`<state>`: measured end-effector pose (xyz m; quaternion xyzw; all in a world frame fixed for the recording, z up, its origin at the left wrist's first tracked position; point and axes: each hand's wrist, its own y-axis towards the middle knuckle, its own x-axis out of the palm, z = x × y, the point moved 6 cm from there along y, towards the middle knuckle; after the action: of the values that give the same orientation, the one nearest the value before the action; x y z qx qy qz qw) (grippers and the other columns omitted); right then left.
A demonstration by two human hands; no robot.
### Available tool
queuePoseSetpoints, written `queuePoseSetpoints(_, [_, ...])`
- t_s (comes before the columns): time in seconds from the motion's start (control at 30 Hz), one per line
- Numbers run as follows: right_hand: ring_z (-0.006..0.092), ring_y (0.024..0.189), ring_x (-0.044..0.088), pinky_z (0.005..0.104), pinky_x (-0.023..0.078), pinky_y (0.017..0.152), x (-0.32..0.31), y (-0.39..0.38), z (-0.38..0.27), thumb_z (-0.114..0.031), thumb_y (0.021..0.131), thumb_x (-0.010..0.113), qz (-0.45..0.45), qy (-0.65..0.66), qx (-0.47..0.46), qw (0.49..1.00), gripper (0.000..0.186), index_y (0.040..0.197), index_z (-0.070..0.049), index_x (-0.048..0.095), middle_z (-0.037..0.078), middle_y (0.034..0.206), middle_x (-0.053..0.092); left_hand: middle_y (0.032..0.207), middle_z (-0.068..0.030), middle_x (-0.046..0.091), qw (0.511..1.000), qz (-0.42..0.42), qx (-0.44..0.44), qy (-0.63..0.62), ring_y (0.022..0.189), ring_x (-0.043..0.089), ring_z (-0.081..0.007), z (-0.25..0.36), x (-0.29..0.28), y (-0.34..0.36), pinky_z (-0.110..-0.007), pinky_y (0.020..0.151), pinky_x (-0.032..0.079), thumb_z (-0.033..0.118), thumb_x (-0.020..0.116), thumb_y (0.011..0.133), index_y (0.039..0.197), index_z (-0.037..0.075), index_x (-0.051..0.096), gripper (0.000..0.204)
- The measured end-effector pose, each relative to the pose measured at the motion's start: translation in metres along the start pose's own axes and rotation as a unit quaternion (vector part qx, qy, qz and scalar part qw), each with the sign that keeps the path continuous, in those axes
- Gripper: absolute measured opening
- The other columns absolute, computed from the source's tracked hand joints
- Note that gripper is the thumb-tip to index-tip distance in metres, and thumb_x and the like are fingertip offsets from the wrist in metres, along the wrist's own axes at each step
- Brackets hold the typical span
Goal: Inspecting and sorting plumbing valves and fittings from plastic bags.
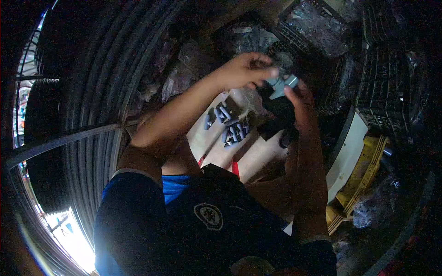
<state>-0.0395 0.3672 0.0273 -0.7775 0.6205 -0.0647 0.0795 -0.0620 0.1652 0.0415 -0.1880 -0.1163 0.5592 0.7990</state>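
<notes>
My left hand [248, 71] and my right hand [301, 99] are raised close together at the upper middle. Between them is a small pale blue-grey plastic part [290, 82] with a pointed lower end. My right thumb and fingers pinch its right side. The fingers of my left hand close at its left end, slightly blurred, and their exact grip is partly hidden. Below my hands, several small grey parts with dark ends [232, 131] lie loosely grouped on a pale surface [216, 149]. Clear plastic film [251, 99] lies just beyond them.
Dark crates holding clear plastic bags [315, 25] stand at the far side, with stacked black crates [382, 87] on the right. A yellow crate [363, 170] is at the right, near more plastic wrap [368, 211]. Dark ribbed material [96, 69] and a metal bar [69, 142] line the left.
</notes>
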Motion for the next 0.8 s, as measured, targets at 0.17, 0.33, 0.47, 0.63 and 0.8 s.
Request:
queuePoseSetpoints(0.17, [0.0212, 0.101, 0.06, 0.037, 0.043, 0.094, 0.002, 0.0, 0.0, -0.03, 0.09, 0.063, -0.018, 0.024, 0.048, 0.998, 0.041, 0.119, -0.002, 0.06, 0.009, 0.109, 0.065, 0.085, -0.0041, 0.07, 0.975, -0.125, 0.181, 0.003, 0.076, 0.064, -0.0128, 0.015, 0.009, 0.0, -0.025, 0.067, 0.05, 0.011, 0.076, 0.083, 0.106, 0.003, 0.068, 0.026])
queuePoseSetpoints(0.33, [0.0198, 0.101, 0.059, 0.0344, 0.044, 0.093, 0.001, -0.003, -0.007, -0.019, 0.087, 0.068, -0.032, 0.093, 0.042, 0.994, 0.043, 0.124, -0.002, 0.056, 0.009, 0.111, 0.063, 0.084, -0.0086, 0.07, 0.965, -0.161, 0.208, 0.02, 0.077, 0.065, -0.0131, 0.014, 0.012, 0.0, -0.026, 0.07, 0.052, 0.02, 0.076, 0.084, 0.101, -0.001, 0.068, 0.028])
queuePoseSetpoints(0.47, [0.0233, 0.106, 0.059, 0.0375, 0.043, 0.097, 0.0, -0.004, -0.01, -0.019, 0.085, 0.072, 0.015, -0.09, -0.028, 0.995, 0.049, 0.127, -0.001, 0.054, 0.012, 0.117, 0.062, 0.081, -0.0099, 0.07, 0.988, -0.15, 0.011, 0.045, 0.076, 0.066, -0.0125, -0.006, 0.008, 0.006, -0.026, 0.069, 0.053, 0.035, 0.069, 0.09, 0.094, 0.0, 0.068, 0.036])
queuePoseSetpoints(0.63, [0.0249, 0.109, 0.057, 0.038, 0.043, 0.098, -0.002, -0.004, -0.007, -0.021, 0.085, 0.072, 0.004, -0.067, -0.038, 0.997, 0.053, 0.129, 0.0, 0.052, 0.013, 0.118, 0.061, 0.074, -0.0054, 0.068, 0.982, -0.164, 0.063, 0.074, 0.072, 0.066, -0.0136, -0.001, 0.013, 0.008, -0.028, 0.066, 0.053, 0.035, 0.067, 0.091, 0.095, 0.002, 0.068, 0.034])
queuePoseSetpoints(0.8, [0.0253, 0.112, 0.056, 0.0378, 0.043, 0.098, -0.015, 0.0, 0.004, -0.028, 0.088, 0.068, 0.077, -0.088, 0.055, 0.992, 0.054, 0.131, 0.001, 0.051, 0.013, 0.121, 0.06, 0.091, -0.0065, 0.068, 0.906, -0.07, 0.362, 0.208, 0.081, 0.066, -0.017, 0.033, 0.017, -0.01, -0.031, 0.068, 0.053, 0.017, 0.075, 0.084, 0.102, 0.004, 0.067, 0.023])
